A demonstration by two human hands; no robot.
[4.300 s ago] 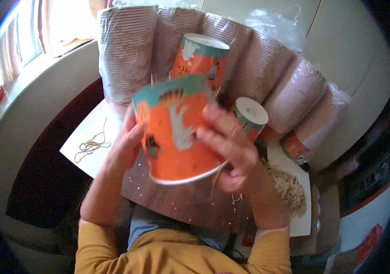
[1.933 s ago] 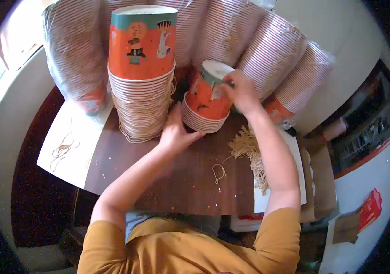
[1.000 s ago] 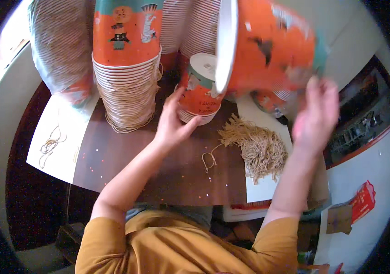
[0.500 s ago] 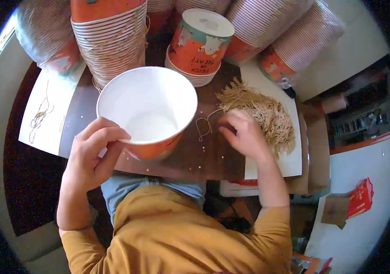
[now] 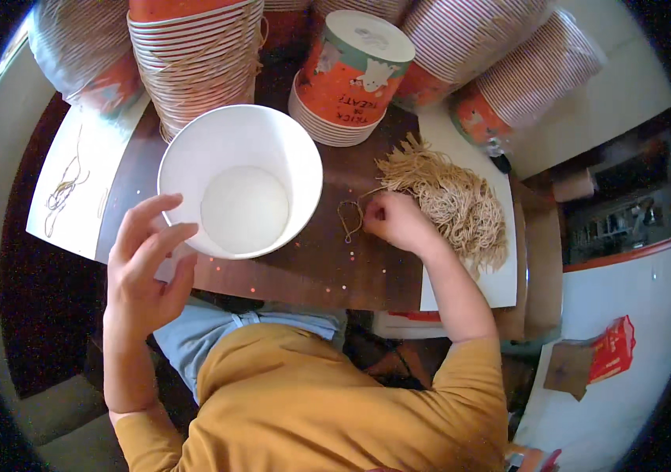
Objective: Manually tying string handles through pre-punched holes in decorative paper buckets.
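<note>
A white-lined paper bucket (image 5: 245, 208) stands mouth up on the dark brown tabletop (image 5: 312, 279), its inside bare. At its near left rim is my left hand (image 5: 147, 271), thumb and fingers apart and not gripping the wall. My right hand (image 5: 400, 223) is closed in a pinch at a thin tan cord (image 5: 350, 224), which lies in a loop just right of the bucket. The fingertips partly hide where they meet the cord. Directly beside that hand is a heap of tan cords (image 5: 461, 208) on a white sheet.
Behind the bucket rises a tall stack of orange buckets (image 5: 194, 63) with cords hanging on it. An upside-down printed orange bucket (image 5: 355, 75) tops a shorter stack. More wrapped stacks (image 5: 536, 67) lean at the back right. Some loose cord (image 5: 64, 193) lies on the left white sheet.
The bucket has settled upright, slightly left and farther back. My left hand has let go of its rim. My right hand has moved left from the heap to the cord loop and closed.
</note>
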